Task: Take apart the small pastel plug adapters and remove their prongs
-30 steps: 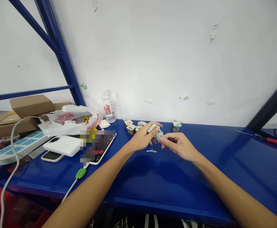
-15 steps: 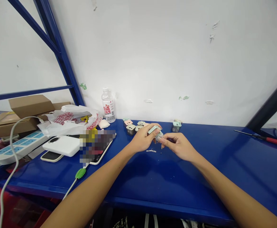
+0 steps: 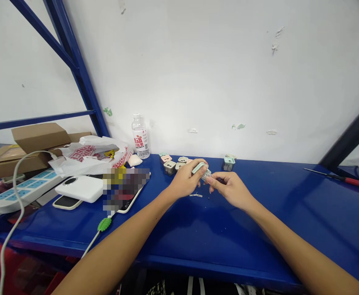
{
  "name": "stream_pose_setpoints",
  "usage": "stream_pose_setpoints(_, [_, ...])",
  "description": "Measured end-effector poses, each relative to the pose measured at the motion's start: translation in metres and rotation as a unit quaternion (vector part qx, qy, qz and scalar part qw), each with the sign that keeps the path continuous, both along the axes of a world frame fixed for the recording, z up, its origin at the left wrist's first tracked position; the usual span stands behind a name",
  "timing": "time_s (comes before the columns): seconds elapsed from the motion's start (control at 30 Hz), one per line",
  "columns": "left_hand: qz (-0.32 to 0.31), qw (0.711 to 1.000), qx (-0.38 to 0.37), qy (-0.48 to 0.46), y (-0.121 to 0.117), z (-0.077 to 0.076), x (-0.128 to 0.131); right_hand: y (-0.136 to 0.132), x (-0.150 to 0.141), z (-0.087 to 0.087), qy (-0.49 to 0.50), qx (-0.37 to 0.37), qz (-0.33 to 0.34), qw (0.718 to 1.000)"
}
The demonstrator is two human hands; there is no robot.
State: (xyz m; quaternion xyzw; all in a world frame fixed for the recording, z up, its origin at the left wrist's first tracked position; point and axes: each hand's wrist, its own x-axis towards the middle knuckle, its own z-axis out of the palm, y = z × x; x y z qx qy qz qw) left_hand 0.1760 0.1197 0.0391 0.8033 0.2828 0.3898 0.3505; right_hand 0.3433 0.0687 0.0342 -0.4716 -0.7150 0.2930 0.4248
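Head view, looking down at a blue steel workbench: two bare forearms reach in from the near edge, and the hands meet close together above the bench top. The left hand is curled nearly closed around a small mint-green plug housing, and the right hand pinches the housing's clear end between thumb and fingers. The housing is held between the hands, off the bench. Just below the left hand lies a small metal strip.

Just beyond the left hand stands a cluster of pastel plug casings, and a mint-topped casing stands beyond the right hand. Farther left are a white rectangular device, a pixelated patch, a white power strip, a water bottle, a white plastic bag and cardboard boxes. Far to the right lies a red-handled screwdriver, near the white wall.
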Motion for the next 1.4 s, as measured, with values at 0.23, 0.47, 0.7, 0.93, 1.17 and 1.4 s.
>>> stream_pose_setpoints(0.23, [0.014,0.997,0.064,0.047,-0.002,0.002,-0.002,-0.001,0.002,0.000,-0.030,0.009,0.000,1.000])
stream_pose_setpoints(0.47, [0.000,0.998,0.050,0.029,-0.002,0.000,0.000,-0.001,-0.001,-0.001,-0.005,0.030,-0.015,0.999])
stream_pose_setpoints(0.7, [0.087,0.991,0.104,0.016,-0.002,0.002,0.000,-0.004,-0.009,0.001,0.034,0.022,-0.017,0.999])
stream_pose_setpoints(0.93, [0.104,0.991,0.086,-0.021,-0.006,0.002,0.003,-0.004,-0.012,-0.003,0.075,0.032,-0.035,0.996])
stream_pose_setpoints(1.17, [0.093,0.991,0.095,-0.028,-0.006,0.000,0.004,-0.003,-0.011,-0.002,0.057,0.038,-0.027,0.997])
stream_pose_setpoints(1.4, [0.079,0.991,0.109,-0.019,-0.005,0.001,0.003,-0.004,-0.009,-0.002,0.041,0.039,-0.012,0.998])
